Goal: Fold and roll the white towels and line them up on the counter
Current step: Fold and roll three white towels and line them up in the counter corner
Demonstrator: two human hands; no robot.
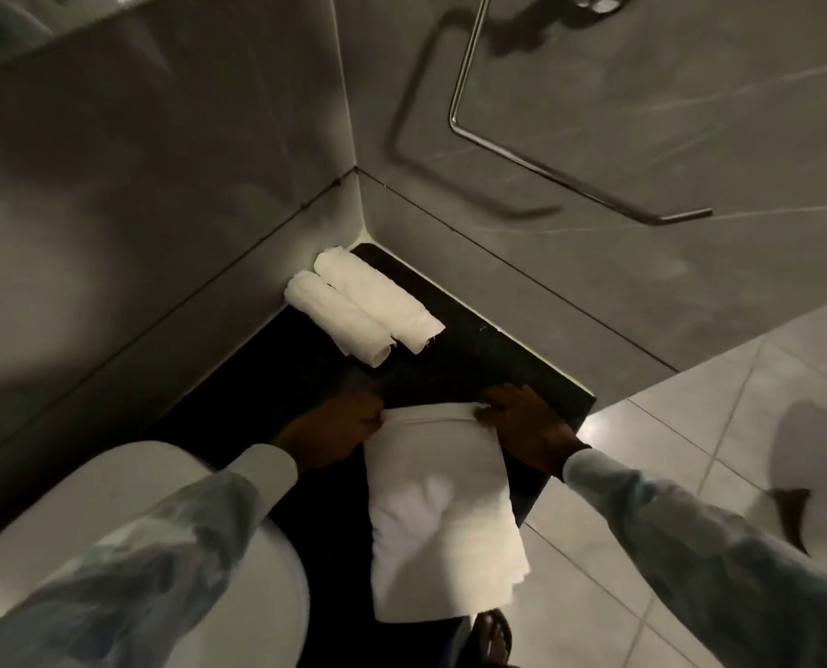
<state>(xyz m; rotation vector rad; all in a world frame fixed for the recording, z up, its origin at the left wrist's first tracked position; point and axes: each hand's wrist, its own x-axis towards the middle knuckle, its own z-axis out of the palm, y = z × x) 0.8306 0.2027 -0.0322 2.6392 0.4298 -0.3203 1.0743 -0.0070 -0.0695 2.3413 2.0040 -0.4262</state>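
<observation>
Both hands pinch the far edge of the folded towel: left hand at its left corner, right hand at its right. Towel's long axis runs toward the person (near end overhangs the counter), so rolling goes lengthwise, w/ two rolled towels beyond.

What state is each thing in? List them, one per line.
Far rolled towel: rolled, lying in the counter corner, touching its neighbour.
Near rolled towel: rolled, lying alongside the first.
Folded towel: flat, folded into a strip, far edge starting to curl, near end hanging off the counter.
Left hand: fingers pinching the towel's far left corner.
Right hand: fingers pinching the far right corner.
Towel rail: bare.
</observation>
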